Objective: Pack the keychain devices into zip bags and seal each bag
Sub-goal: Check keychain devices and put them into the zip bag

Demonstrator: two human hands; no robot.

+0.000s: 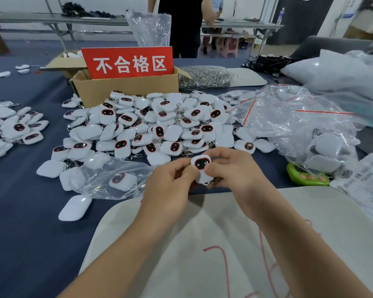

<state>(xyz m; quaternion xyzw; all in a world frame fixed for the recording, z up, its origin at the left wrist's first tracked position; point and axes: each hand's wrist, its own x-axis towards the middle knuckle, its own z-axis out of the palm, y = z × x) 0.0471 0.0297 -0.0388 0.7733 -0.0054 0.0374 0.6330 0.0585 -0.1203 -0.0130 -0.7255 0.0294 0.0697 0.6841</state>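
Observation:
A white keychain device point(201, 166) with a dark oval screen is held between both hands above the table's near edge. My left hand point(170, 186) pinches its left side and my right hand point(235, 168) grips its top and right side. To the left lies a clear zip bag point(108, 179) with one device inside. A large heap of loose devices point(151, 125) spreads behind my hands. Empty zip bags with red strips point(289, 112) lie at the right.
A cardboard box point(125, 89) with a red sign stands behind the heap. A smaller pile of devices point(11, 127) is at the far left, a bag of metal chains point(202, 77) behind, a green toy point(306, 176) at right. A person stands beyond the table.

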